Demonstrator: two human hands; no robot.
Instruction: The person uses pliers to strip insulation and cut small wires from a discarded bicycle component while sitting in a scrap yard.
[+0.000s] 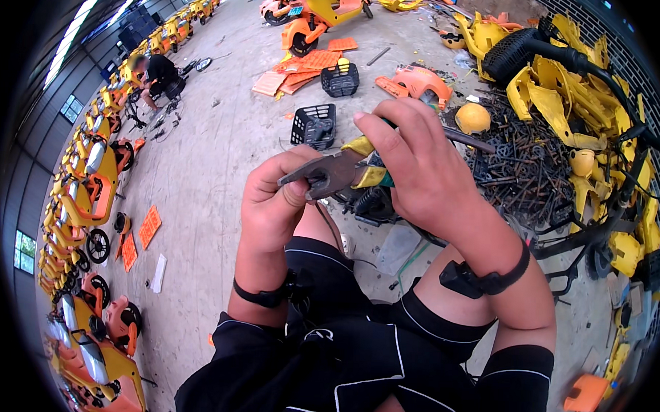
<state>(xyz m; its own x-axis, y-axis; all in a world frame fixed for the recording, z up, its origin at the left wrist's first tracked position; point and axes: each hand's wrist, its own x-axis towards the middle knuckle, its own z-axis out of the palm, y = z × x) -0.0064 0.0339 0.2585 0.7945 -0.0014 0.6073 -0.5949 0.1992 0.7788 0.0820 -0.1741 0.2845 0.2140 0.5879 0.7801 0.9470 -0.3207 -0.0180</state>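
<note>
A pair of pliers (338,171) with a dark metal head and yellow-green handles is raised in front of my chest. My right hand (435,164) is wrapped round its handles. The jaws point left, to the fingertips of my left hand (273,197). That hand is closed in a pinch at the jaws. Whatever lies between its fingers is too small and too hidden to name. A thin brownish strip hangs just below the pliers' head, and I cannot tell whether it is held. Behind the hands stands a black basket (314,125) with dark parts in it.
Dark metal parts (520,169) lie heaped at the right, beside yellow plastic panels (559,98). Orange panels (298,68) and a second black basket (340,78) sit farther off. Yellow-orange scooters (95,176) line the left side. Another person (162,75) crouches at far left.
</note>
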